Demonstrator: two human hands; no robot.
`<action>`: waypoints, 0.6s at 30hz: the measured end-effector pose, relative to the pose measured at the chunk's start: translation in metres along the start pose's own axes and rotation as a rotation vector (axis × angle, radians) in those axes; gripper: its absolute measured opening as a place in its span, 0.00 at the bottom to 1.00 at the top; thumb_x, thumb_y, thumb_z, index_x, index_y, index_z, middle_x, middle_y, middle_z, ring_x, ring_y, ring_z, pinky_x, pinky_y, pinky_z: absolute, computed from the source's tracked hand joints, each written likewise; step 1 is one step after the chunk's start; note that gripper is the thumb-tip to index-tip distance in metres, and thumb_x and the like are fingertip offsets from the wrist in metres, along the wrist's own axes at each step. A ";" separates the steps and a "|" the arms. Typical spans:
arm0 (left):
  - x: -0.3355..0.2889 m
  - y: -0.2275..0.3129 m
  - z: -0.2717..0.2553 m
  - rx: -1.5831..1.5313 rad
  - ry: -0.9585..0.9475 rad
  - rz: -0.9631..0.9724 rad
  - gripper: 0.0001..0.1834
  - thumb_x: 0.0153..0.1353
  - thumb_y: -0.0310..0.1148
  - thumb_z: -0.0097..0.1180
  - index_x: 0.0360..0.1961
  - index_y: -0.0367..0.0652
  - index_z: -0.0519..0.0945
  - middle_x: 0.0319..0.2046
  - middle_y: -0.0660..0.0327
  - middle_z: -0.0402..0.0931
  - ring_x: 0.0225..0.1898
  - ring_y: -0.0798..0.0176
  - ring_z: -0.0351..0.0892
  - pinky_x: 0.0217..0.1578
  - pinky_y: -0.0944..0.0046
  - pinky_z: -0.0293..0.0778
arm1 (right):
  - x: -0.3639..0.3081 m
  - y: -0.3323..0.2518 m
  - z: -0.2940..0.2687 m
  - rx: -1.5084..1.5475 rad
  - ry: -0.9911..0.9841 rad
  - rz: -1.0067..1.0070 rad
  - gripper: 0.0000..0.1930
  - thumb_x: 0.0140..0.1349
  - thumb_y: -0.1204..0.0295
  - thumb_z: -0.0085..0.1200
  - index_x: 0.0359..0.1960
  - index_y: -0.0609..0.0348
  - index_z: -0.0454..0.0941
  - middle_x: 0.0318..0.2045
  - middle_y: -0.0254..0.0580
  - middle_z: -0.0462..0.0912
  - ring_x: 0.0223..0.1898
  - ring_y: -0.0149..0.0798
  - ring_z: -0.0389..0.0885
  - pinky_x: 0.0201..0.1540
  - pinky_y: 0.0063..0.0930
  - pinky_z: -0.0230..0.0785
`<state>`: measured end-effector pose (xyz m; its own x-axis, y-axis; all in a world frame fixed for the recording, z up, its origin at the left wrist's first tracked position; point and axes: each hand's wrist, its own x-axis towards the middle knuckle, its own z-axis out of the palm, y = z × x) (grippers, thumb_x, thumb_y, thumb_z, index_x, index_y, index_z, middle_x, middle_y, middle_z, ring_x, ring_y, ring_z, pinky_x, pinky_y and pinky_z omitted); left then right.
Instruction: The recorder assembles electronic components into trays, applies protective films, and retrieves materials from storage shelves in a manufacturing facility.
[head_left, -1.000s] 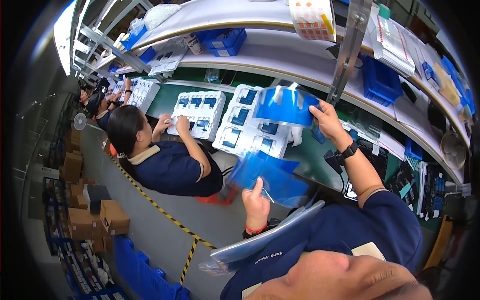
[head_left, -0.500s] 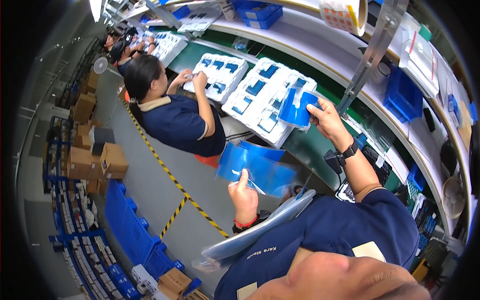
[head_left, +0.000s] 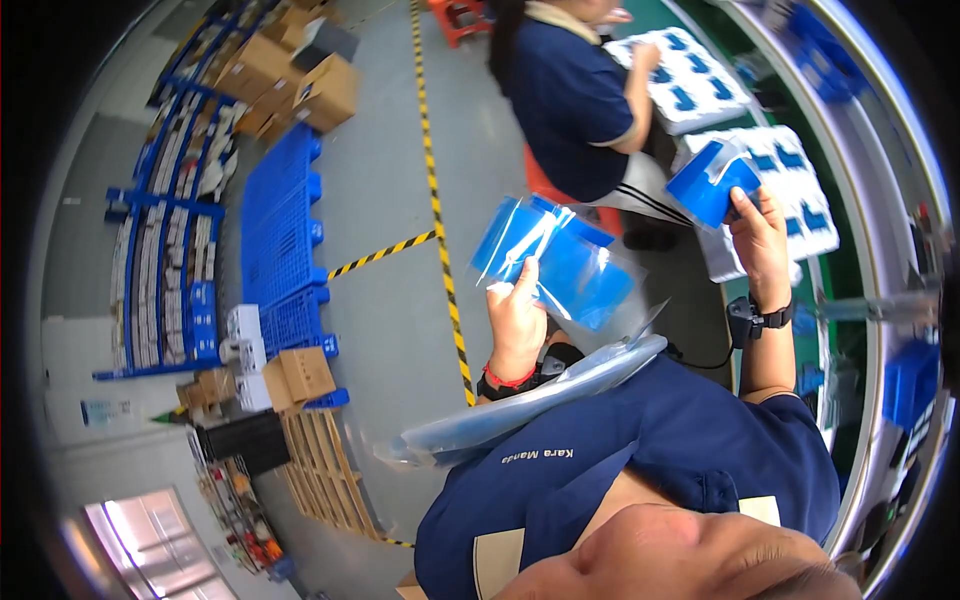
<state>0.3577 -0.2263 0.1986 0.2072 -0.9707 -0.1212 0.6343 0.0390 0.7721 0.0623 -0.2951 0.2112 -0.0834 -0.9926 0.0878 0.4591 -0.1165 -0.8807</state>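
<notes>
My left hand (head_left: 516, 325) is closed, thumb on top, around a fanned bunch of glossy blue film sheets (head_left: 595, 285) with clear edges. In my right hand (head_left: 764, 240) a smaller blue film piece (head_left: 703, 190) is pinched between thumb and fingers, with a clear strip along its upper side. That piece is held up in front of a white foam tray (head_left: 826, 238), apart from the left bunch. A stack of clear plastic bags (head_left: 530, 405) lies against my chest, beside my left forearm. Both wrists wear black bands.
A co-worker (head_left: 570, 100) in a navy shirt sits at the green bench by another foam tray (head_left: 700, 110) of blue-and-dark parts. Blue pallets (head_left: 280, 215), cartons (head_left: 325, 92), a wooden pallet (head_left: 325, 470) and shelving (head_left: 165, 280) stand left of a yellow-black floor line (head_left: 437, 190).
The view has swung left, showing more floor and shelving and less bench. Both hands keep hold of their blue film; the left bunch is less blurred and the right piece has tilted.
</notes>
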 end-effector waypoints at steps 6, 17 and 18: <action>0.037 0.084 -0.072 0.094 0.124 0.166 0.17 0.58 0.18 0.48 0.50 0.36 0.70 0.45 0.58 0.72 0.46 0.63 0.72 0.49 0.64 0.66 | 0.050 0.054 0.113 0.082 -0.154 0.095 0.10 0.60 0.75 0.51 0.44 0.56 0.74 0.38 0.32 0.79 0.37 0.26 0.77 0.42 0.26 0.69; 0.129 0.150 -0.163 0.056 0.278 0.225 0.21 0.55 0.16 0.47 0.52 0.34 0.67 0.49 0.55 0.70 0.49 0.61 0.70 0.52 0.61 0.63 | 0.164 0.163 0.252 0.034 -0.340 0.256 0.09 0.61 0.78 0.49 0.42 0.57 0.76 0.37 0.32 0.80 0.37 0.25 0.77 0.37 0.19 0.68; 0.142 0.152 -0.170 0.032 0.277 0.253 0.19 0.56 0.16 0.47 0.50 0.34 0.69 0.47 0.56 0.72 0.48 0.61 0.71 0.51 0.61 0.64 | 0.176 0.172 0.264 0.036 -0.358 0.260 0.09 0.61 0.78 0.49 0.41 0.57 0.76 0.36 0.32 0.80 0.36 0.25 0.77 0.37 0.18 0.68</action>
<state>0.6100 -0.3177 0.1929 0.5506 -0.8304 -0.0848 0.5148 0.2579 0.8176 0.3597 -0.4991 0.1977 0.3476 -0.9373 0.0263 0.4550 0.1441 -0.8787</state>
